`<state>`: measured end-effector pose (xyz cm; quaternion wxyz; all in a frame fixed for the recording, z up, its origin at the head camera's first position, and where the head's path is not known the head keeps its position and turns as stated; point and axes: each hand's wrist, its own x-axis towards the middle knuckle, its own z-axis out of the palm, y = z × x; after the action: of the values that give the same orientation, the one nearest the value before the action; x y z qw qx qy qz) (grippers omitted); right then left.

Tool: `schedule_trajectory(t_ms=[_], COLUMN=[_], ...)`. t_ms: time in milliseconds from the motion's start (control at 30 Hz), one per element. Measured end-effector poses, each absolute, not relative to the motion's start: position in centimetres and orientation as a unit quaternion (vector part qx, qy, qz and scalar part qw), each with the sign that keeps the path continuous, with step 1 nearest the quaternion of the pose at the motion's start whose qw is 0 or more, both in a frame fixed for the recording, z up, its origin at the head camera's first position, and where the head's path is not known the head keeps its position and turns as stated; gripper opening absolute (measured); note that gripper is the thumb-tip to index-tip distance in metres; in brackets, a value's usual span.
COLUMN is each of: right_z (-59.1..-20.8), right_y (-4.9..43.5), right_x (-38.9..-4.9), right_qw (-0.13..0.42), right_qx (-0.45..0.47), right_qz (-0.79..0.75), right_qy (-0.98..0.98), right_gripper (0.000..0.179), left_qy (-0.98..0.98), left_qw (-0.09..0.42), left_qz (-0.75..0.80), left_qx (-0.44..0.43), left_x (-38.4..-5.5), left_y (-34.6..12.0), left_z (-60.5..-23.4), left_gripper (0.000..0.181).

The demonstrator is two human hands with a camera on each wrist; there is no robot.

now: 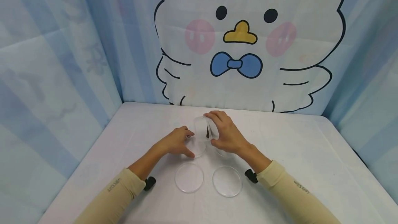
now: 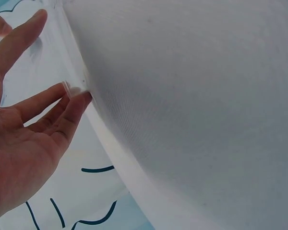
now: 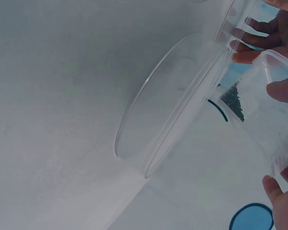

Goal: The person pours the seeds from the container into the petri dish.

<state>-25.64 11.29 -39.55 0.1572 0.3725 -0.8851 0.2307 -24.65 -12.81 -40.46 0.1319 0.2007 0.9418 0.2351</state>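
Observation:
My right hand [image 1: 228, 132] grips a clear plastic box [image 1: 200, 129], tilted on its side, thumb at one edge and fingers at the other. Small dark grains [image 3: 234, 103] lie bunched inside it. Below the box, a clear round petri dish [image 1: 199, 150] stands on the table, partly hidden by it. My left hand [image 1: 177, 141] holds this dish by its sides, thumb at the near rim and fingers at the far side; the left wrist view shows fingertips [image 2: 86, 96] at the rim. Another clear dish [image 1: 222, 153] sits partly under my right hand.
Two more clear round dishes stand nearer me, one on the left [image 1: 189, 178] and one on the right [image 1: 227, 181]. The white-covered table [image 1: 311, 168] ends at a cloth backdrop [image 1: 199, 85] with a cartoon bird; blue curtains [image 1: 46, 78] hang at both sides.

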Motion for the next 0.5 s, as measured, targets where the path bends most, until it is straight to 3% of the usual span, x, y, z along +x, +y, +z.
schedule_trajectory(t_ms=[500], right_z=[-39.65], right_y=[10.36], right_x=[-24.79], right_qw=[0.216], right_qx=[0.41], right_qz=[0.151], right_qy=[-0.873], right_gripper=[0.086], left_qy=[0.939], left_qw=[0.127], left_qz=[0.244], left_qx=[0.207], left_x=[-24.36], left_y=[-12.92], left_z=[-40.0], left_gripper=[0.082])
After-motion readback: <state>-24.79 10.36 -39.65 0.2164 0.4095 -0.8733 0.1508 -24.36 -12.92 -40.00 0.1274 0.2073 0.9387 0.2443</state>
